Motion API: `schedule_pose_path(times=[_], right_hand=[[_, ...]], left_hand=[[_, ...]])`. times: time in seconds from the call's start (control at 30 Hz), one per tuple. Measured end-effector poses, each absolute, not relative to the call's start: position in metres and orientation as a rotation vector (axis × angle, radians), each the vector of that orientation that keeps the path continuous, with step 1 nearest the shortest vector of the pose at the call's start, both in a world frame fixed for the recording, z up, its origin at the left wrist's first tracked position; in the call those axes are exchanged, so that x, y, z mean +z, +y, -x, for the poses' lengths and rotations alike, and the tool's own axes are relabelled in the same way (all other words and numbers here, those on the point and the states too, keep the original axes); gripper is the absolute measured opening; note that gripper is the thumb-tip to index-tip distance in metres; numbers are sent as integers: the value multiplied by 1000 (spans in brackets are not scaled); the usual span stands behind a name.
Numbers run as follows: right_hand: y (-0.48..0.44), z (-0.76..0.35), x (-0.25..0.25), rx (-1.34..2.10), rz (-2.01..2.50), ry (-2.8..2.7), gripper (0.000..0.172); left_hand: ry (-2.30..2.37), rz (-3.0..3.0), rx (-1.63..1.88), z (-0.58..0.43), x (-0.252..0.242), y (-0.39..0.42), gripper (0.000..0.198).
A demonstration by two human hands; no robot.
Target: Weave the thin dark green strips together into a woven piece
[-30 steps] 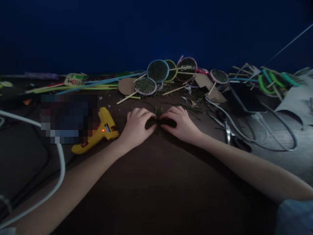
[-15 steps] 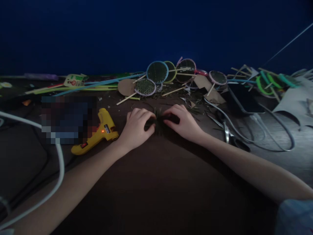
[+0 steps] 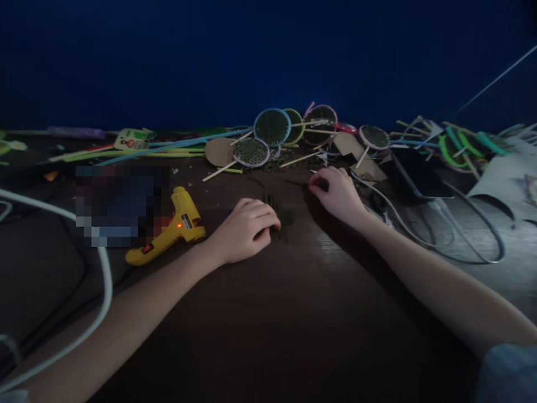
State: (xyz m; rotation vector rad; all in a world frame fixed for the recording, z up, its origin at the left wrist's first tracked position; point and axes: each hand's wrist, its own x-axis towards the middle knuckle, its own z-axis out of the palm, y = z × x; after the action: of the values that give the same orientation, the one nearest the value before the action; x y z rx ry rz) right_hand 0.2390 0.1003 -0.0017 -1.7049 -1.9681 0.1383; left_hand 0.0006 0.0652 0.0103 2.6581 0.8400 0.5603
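Observation:
A small tuft of thin dark-green, grass-like blades lies low over the dark tabletop. My left hand is closed at its left edge, thumb and fingertips curled against the blades. Farther right and a little back, my right hand is pinched, its fingertips close to the table. A thin dark strand reaches toward those fingertips, but what they hold is too dim to make out. Left of my left hand rests a yellow glue gun with a lit orange light. Scissors lie mostly hidden behind my right wrist.
Round, coloured-rim discs on sticks, such as a blue one, are heaped along the back among scraps. A phone with a grey cable lies right. A white cable curves across the left, beside a blurred-out patch. White paper is far right.
My right hand has parted from the left and moved right and slightly back. My left hand has come slightly nearer and right, still at the green blades.

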Motion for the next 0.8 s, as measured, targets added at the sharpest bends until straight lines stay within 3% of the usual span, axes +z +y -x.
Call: schedule_pose_path(times=[0.27,0.6,0.8], right_hand=[[102,-239,2,279,1508,-1732,8],[110,-240,-1,781,1273,-1336,7],[102,-234,4,1031,1160,-1408,17]], left_hand=[[1045,-2415,798,2,16,65,24],[1241,-2118,1007,3,13,71,22],[1314,-2038,1112,4,9,73,21]])
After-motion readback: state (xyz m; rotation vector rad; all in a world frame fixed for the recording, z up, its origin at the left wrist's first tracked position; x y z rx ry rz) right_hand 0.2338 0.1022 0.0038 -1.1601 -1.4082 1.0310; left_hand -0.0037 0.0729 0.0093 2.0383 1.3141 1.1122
